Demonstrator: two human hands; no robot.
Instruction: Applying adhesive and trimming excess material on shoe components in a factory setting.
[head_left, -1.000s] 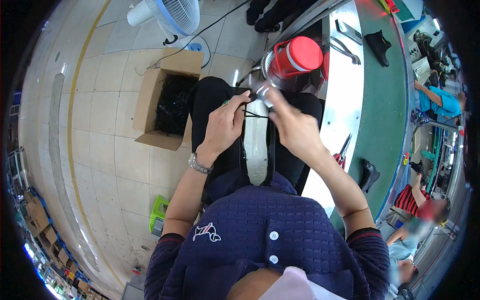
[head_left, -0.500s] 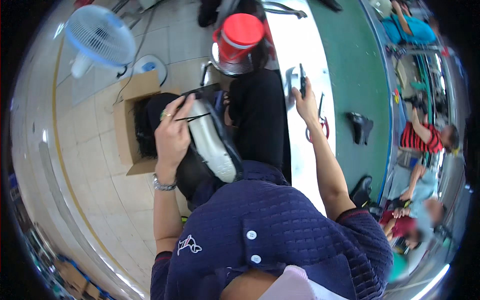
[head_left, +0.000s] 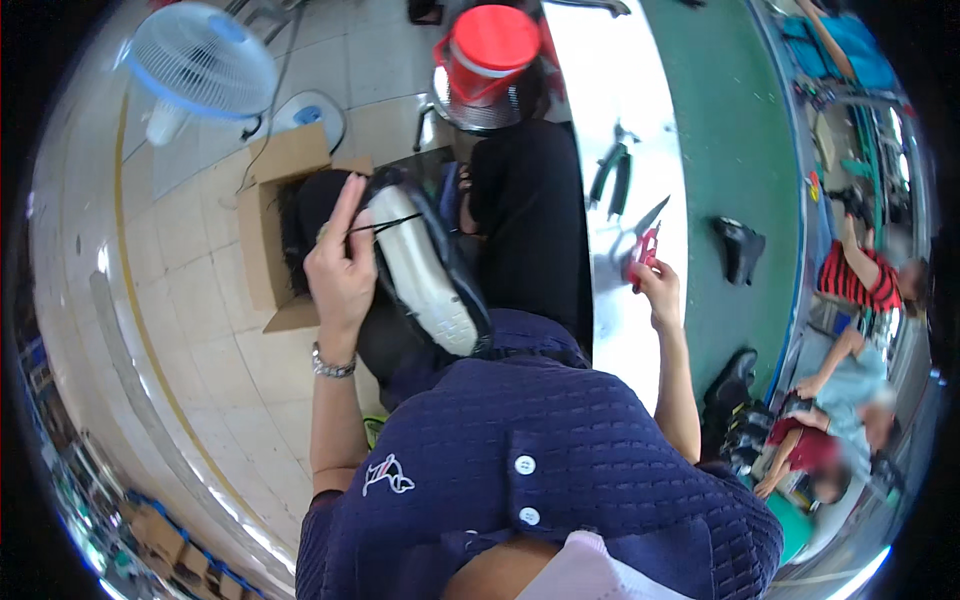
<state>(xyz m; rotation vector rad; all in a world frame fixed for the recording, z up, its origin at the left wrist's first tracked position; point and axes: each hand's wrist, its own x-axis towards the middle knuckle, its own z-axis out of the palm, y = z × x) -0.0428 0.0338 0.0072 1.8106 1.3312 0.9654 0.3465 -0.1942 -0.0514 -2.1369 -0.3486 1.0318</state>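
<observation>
A black shoe (head_left: 425,270), its pale underside turned up, rests across my lap. A thin black cord (head_left: 392,223) crosses that underside and runs to the fingers of my left hand (head_left: 342,275). This hand grips the shoe at its far left edge; the fingertips are partly hidden. On the white bench to the right, my right hand (head_left: 660,290) is closed on the red handles of a pair of scissors (head_left: 645,248), blades pointing away from me. Just beyond, black-handled pliers (head_left: 612,178) lie on the bench, held by nothing.
An open cardboard box (head_left: 262,235) with dark contents stands left of my legs. A fan (head_left: 200,62) is farther left. Ahead sits a red bucket with a lid (head_left: 490,55). Right of the bench (head_left: 630,350), a green surface carries black shoes (head_left: 740,248); several people work beyond it.
My right hand has let go of the pliers, which now lie on the bench, and has come nearer to take hold of the scissors. The left hand stays at the shoe.
</observation>
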